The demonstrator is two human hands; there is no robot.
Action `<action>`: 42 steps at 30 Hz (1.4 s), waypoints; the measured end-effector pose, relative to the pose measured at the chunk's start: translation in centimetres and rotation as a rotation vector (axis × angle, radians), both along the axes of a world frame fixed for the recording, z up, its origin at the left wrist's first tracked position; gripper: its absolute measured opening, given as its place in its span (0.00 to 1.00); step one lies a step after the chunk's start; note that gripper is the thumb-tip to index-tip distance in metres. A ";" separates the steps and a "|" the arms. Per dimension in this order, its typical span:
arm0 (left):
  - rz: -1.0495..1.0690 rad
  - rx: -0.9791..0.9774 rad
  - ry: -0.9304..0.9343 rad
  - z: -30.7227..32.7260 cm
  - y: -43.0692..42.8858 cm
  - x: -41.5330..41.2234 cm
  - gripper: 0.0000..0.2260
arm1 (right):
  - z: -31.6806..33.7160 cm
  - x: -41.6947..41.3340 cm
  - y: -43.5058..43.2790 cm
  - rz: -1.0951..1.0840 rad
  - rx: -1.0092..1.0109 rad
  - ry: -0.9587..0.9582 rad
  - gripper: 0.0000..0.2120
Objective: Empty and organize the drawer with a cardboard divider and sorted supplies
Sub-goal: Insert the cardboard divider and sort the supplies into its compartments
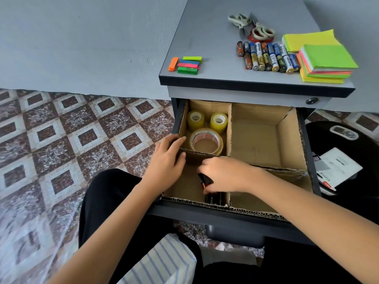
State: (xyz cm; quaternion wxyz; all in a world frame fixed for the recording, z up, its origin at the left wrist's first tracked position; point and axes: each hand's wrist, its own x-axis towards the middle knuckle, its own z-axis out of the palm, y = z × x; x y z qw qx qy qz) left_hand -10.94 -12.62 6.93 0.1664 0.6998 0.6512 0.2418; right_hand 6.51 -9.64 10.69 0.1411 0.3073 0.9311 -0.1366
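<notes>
Striped cloth [160, 261] lies across the lap, below the open drawer [205, 220]. The right hand [225, 175] curls its fingers round a black tool [205, 180] with orange trim (likely a stapler), low in the near-left compartment of the cardboard divider [229, 128]. The left hand [167, 158] lays straight, close-set fingers on the cross wall. Best to brace that wall and lay the tool flat beside the black item [215, 198] by the front edge.

We see the open drawer [225, 220] lined with a cardboard divider [228, 128] forming four compartments. The rear-left compartment holds three tape rolls [206, 141]. Our left hand [167, 158] rests on the divider's left wall. Our right hand [227, 173] grips a black tool [205, 180] in the front-left compartment. Batteries [266, 57], scissors [252, 27] and sticky notes [326, 62] lie on the cabinet top [205, 33].
</notes>
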 end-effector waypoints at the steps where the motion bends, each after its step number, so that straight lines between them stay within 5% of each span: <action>1: 0.003 -0.018 -0.007 -0.2 0.2 0.2 0.21 | -0.2 -0.3 0.3 0.006 0.008 -0.033 0.21; 11: 0.078 -0.205 -0.204 -0.4 0.4 0.0 0.27 | -1.9 -1.7 0.9 0.163 0.085 -0.300 0.09; 16: 0.080 -0.221 -0.232 -0.2 0.4 0.1 0.27 | -1.0 -2.0 0.8 0.153 0.011 -0.378 0.13; 20: 0.084 -0.227 -0.233 -0.2 0.4 0.1 0.27 | -0.7 -2.4 1.5 0.136 -0.058 -0.442 0.06; 33: 0.092 -0.228 -0.219 -0.4 0.4 0.0 0.28 | -0.4 -3.3 3.2 0.222 -0.295 -0.538 0.21; 42: 0.098 -0.235 -0.222 -0.3 0.4 0.1 0.28 | -0.6 -3.7 2.6 0.159 -0.132 -0.609 0.13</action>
